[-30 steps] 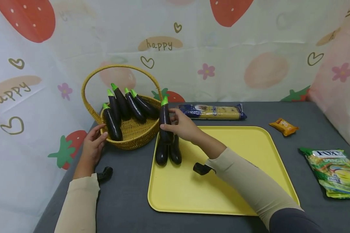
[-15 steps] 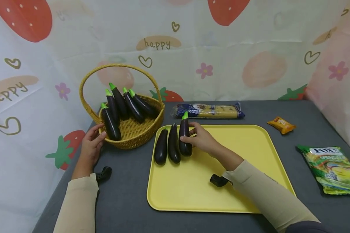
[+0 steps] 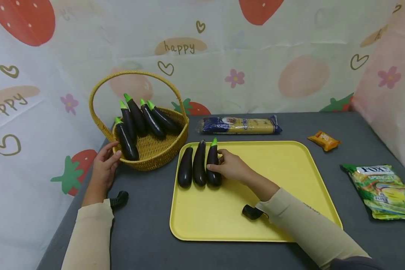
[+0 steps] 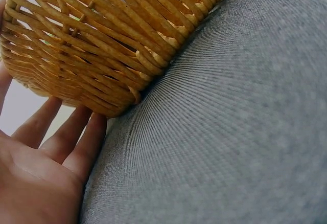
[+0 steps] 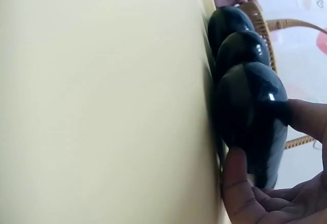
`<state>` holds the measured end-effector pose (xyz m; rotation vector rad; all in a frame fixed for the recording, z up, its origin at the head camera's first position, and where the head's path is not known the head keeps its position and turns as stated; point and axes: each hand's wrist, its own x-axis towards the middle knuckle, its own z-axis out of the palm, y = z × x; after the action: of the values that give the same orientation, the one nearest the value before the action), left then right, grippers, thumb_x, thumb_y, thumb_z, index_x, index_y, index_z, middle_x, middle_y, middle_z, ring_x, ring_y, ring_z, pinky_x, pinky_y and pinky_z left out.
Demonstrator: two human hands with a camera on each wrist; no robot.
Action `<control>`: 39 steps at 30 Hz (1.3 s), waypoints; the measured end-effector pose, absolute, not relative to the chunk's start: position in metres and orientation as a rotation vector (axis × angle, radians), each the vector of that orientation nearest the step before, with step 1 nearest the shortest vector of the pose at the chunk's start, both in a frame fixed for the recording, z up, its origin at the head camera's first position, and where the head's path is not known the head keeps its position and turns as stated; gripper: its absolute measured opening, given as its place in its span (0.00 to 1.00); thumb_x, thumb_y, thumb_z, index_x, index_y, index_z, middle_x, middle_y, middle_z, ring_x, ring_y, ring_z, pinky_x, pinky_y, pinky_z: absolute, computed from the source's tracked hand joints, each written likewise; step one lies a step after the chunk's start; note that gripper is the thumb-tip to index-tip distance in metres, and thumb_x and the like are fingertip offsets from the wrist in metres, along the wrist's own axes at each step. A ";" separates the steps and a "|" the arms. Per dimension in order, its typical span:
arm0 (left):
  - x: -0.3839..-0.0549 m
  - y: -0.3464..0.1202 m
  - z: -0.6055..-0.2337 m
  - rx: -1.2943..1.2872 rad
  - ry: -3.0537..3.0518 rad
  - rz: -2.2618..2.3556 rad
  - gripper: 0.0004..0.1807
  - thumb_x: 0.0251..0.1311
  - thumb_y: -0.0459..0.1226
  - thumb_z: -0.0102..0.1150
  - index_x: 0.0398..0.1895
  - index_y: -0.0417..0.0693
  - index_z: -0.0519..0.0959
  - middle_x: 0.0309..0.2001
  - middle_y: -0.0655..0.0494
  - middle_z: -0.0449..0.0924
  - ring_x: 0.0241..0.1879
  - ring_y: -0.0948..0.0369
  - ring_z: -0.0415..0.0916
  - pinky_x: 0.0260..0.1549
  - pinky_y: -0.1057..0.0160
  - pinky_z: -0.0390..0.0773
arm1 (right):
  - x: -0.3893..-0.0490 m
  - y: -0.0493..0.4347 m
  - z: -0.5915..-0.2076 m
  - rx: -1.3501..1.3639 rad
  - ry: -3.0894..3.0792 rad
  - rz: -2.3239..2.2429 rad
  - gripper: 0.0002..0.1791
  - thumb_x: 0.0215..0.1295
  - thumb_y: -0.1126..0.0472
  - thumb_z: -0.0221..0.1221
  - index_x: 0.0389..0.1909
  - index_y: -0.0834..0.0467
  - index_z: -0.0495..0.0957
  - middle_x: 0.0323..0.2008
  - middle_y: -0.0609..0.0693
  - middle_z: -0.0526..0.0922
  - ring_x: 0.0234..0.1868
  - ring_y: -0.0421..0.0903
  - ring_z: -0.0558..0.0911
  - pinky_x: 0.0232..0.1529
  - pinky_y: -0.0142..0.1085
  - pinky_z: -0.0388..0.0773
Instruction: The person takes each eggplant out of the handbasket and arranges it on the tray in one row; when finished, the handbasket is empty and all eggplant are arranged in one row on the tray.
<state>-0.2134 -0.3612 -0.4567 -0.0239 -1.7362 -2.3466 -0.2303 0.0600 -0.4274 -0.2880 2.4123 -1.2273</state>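
My right hand point(image 3: 234, 166) pinches an eggplant point(image 3: 214, 153) between thumb and fingers on the yellow tray point(image 3: 256, 210). Beside it lie two more eggplants, a middle one point(image 3: 199, 165) and a left one point(image 3: 185, 168), side by side. In the right wrist view the held eggplant point(image 5: 250, 106) shows its rounded end, with the thumb on one side and a finger on the other. My left hand point(image 3: 104, 168) holds the near left rim of the wicker basket point(image 3: 155, 161). Several green-tipped eggplants lean inside that basket. The left wrist view shows fingers point(image 4: 66, 137) against the basket's woven wall.
Behind the tray lies a blue and yellow packet point(image 3: 239, 125). To the right are a small orange packet point(image 3: 324, 141) and a green Fox's bag point(image 3: 383, 192). The basket's tall handle point(image 3: 135, 72) arches above its rim. A printed cloth point(image 3: 256, 75) hangs behind the grey table.
My right hand has carried the eggplant from near the basket rim rightward and down onto the tray, beside the two others. The left hand has stayed at the basket.
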 end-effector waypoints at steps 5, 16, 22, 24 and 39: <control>-0.215 -0.361 -0.454 -0.033 -1.726 -2.344 0.20 0.68 0.28 0.53 0.63 0.39 0.72 0.60 0.50 0.69 0.52 0.59 0.69 0.46 0.68 0.75 | -0.233 0.060 -0.425 -0.325 2.455 -1.151 0.46 0.64 0.42 0.62 0.73 0.63 0.54 0.50 0.55 0.79 0.48 0.49 0.79 0.49 0.44 0.75; -0.216 -0.361 -0.454 -0.037 -1.725 -2.367 0.21 0.69 0.27 0.52 0.64 0.39 0.71 0.61 0.49 0.68 0.54 0.59 0.68 0.46 0.68 0.75 | -0.236 0.065 -0.417 -0.358 2.497 -1.037 0.45 0.65 0.41 0.60 0.73 0.61 0.55 0.51 0.55 0.78 0.48 0.50 0.79 0.48 0.45 0.75; -0.215 -0.361 -0.454 -0.041 -1.724 -2.365 0.20 0.68 0.27 0.52 0.63 0.40 0.72 0.61 0.49 0.68 0.54 0.59 0.69 0.46 0.67 0.75 | -0.236 0.067 -0.421 -0.349 2.516 -0.987 0.45 0.65 0.41 0.60 0.73 0.61 0.54 0.55 0.57 0.77 0.53 0.52 0.78 0.51 0.47 0.75; -0.215 -0.361 -0.454 -0.045 -1.718 -2.365 0.20 0.68 0.27 0.52 0.62 0.41 0.73 0.60 0.49 0.69 0.53 0.59 0.70 0.46 0.68 0.76 | -0.235 0.066 -0.422 -0.333 2.506 -1.013 0.45 0.65 0.42 0.60 0.73 0.61 0.54 0.56 0.58 0.76 0.54 0.53 0.77 0.52 0.47 0.74; -0.214 -0.361 -0.457 -0.049 -1.717 -2.355 0.20 0.69 0.27 0.51 0.64 0.39 0.71 0.61 0.49 0.68 0.51 0.60 0.70 0.44 0.67 0.75 | -0.237 0.067 -0.417 -0.344 2.508 -1.045 0.43 0.68 0.42 0.58 0.74 0.61 0.53 0.53 0.56 0.77 0.42 0.47 0.81 0.47 0.45 0.76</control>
<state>-0.2142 -0.3606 -0.4566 -0.0488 -1.7166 -2.3547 -0.2373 0.0667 -0.4167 -0.3438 2.5076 -1.0447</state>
